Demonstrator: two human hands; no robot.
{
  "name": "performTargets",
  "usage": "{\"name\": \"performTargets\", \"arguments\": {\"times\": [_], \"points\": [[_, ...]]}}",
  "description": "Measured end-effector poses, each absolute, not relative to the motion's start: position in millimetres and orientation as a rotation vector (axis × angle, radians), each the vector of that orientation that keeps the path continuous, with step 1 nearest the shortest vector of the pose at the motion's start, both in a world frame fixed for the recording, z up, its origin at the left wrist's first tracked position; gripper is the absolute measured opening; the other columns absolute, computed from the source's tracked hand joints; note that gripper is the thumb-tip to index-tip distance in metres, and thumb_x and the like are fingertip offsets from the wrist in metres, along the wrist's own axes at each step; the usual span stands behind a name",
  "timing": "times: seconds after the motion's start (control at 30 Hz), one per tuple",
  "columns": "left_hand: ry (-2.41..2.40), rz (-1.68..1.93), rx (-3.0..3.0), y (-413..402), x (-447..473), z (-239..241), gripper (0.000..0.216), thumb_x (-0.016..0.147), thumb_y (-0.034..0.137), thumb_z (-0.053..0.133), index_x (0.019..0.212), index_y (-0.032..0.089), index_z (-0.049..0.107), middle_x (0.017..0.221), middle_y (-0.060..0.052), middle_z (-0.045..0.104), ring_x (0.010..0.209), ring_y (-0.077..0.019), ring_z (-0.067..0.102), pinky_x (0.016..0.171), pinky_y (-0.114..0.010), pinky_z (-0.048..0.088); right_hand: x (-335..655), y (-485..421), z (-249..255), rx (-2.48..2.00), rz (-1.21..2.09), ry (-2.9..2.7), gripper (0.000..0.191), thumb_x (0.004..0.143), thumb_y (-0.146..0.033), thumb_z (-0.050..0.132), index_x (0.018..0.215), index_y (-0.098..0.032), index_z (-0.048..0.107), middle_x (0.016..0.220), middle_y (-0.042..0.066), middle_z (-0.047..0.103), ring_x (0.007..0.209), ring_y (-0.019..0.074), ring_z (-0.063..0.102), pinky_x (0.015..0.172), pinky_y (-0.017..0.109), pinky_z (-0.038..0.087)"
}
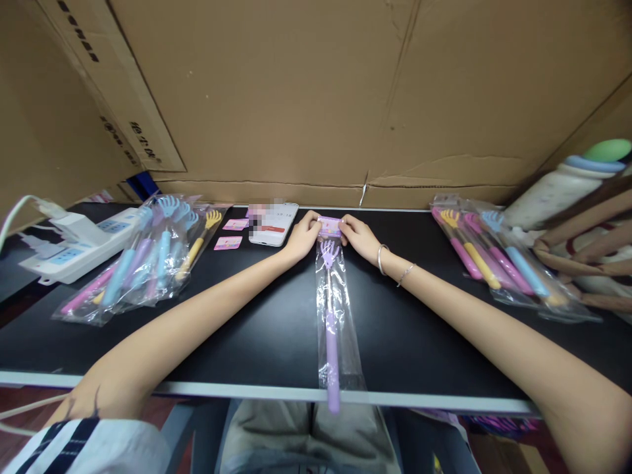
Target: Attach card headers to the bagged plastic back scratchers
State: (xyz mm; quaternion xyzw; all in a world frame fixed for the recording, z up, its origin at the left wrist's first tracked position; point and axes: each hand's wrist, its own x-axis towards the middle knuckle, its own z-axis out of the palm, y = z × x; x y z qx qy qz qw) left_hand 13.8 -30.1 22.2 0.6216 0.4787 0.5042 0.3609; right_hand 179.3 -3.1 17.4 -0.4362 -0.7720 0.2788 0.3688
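Note:
My left hand (305, 236) and my right hand (361, 237) pinch the two ends of a small pink and purple printed card (330, 227). The card sits at the top end of a clear plastic sleeve. Inside that sleeve lies a purple back scratcher (332, 342), its claw head just below the card and its handle end reaching past the table's front edge. Whether the card is folded over the sleeve's top or only lies against it, I cannot tell. A bracelet and a bangle circle my right wrist.
Bagged back scratchers lie at left (160, 250) and right (494, 253). Small pink cards (228, 243) and a phone (274, 224) rest left of my hands. A white power strip (83, 243) stands far left, a bottle (557, 191) far right. Cardboard (296, 92) walls the table's back.

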Motion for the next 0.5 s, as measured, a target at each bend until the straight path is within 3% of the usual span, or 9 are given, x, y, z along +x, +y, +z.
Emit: {"name": "performTargets", "arguments": {"times": [0.5], "points": [[1.266, 1.300, 1.629, -29.0, 13.2, 21.0, 0.009, 0.083, 0.012, 0.043, 0.078, 0.020, 0.044, 0.062, 0.004, 0.052, 0.065, -0.0133, 0.057, 0.066, -0.022, 0.042, 178.4, -5.0, 19.5, -1.137, 0.708, -1.986, 0.022, 0.087, -0.035, 0.041, 0.069, -0.022, 0.042, 0.051, -0.005, 0.050, 0.056, 0.0138, 0.049, 0.067, 0.027, 0.038]]}}
